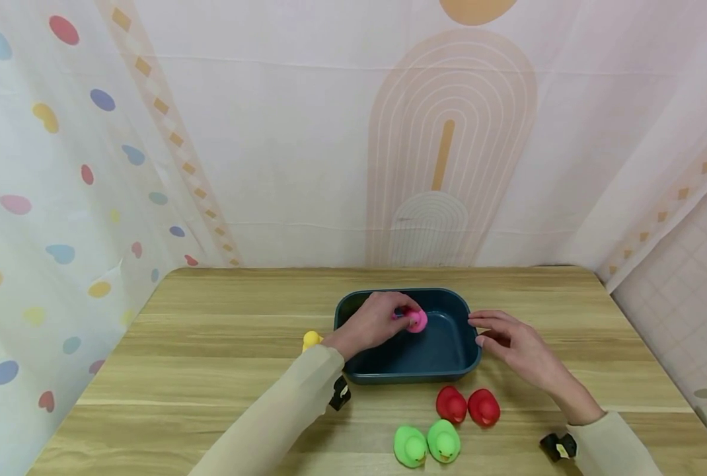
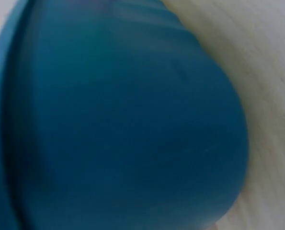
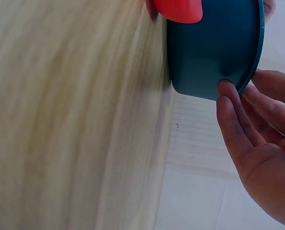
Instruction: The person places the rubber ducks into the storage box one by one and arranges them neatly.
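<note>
My left hand (image 1: 380, 320) reaches over the left rim of a dark blue rectangular basin (image 1: 413, 379) and pinches a pink toy duck (image 1: 417, 322) between thumb and fingers inside it. At the basin's right end is my right hand (image 1: 517, 345), its fairly straight fingers right at the rim. From the right wrist view, its fingertips (image 3: 224, 86) lie against the outer wall and along the edge. In the left wrist view the basin's outer wall (image 2: 132, 120) fills most of the picture, and the left hand's hold is hidden.
Two red toy ducks (image 1: 484, 407) sit side by side before the basin. Nearer the front stand two green ducks (image 1: 410, 447). A yellow duck (image 1: 312, 340), partly hidden by the left forearm, is left of the basin. A patterned curtain (image 1: 294, 165) hangs behind the wooden table (image 1: 223, 330).
</note>
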`<state>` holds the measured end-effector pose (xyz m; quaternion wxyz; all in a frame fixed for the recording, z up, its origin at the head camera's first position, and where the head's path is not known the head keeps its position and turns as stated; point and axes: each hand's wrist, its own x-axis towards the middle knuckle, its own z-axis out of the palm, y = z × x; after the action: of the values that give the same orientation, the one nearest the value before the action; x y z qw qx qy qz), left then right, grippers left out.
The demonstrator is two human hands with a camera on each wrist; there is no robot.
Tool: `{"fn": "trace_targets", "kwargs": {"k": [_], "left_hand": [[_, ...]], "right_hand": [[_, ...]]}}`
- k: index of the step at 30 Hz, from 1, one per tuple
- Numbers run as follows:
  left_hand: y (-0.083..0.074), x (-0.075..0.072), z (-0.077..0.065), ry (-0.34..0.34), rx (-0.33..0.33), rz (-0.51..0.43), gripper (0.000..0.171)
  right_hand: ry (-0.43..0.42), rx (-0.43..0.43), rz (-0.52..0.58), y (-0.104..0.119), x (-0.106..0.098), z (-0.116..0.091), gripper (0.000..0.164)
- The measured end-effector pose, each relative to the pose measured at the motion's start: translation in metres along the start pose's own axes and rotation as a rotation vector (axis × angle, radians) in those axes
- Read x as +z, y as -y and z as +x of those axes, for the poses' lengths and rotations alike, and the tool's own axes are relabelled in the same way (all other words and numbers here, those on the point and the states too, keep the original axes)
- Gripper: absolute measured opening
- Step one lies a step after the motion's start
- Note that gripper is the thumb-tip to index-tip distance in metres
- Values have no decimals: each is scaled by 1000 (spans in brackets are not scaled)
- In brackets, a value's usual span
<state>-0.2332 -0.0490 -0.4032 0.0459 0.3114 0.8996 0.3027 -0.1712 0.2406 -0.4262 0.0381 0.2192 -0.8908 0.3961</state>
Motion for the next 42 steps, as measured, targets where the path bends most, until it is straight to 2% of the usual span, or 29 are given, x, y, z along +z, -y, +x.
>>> {"fn": "trace_targets", "kwargs": {"k": [12, 28, 35, 39, 42], "left_hand": [[8, 7, 5, 48, -43, 13, 21], [14, 15, 11, 37, -70, 32, 25], [13, 9, 3, 31, -58, 14, 29], [10, 0, -8, -1, -44, -33, 29], [10, -8, -17, -38, -5, -83, 27]], "right_hand": [[-6, 10, -14, 1, 1, 0, 29], [-12, 1, -16, 0, 2, 0, 28], [-15, -1, -3, 0, 2, -1, 28], [-17, -5, -3, -1, 2, 0, 28], [-13, -3, -5, -1, 1, -1, 28]]}}
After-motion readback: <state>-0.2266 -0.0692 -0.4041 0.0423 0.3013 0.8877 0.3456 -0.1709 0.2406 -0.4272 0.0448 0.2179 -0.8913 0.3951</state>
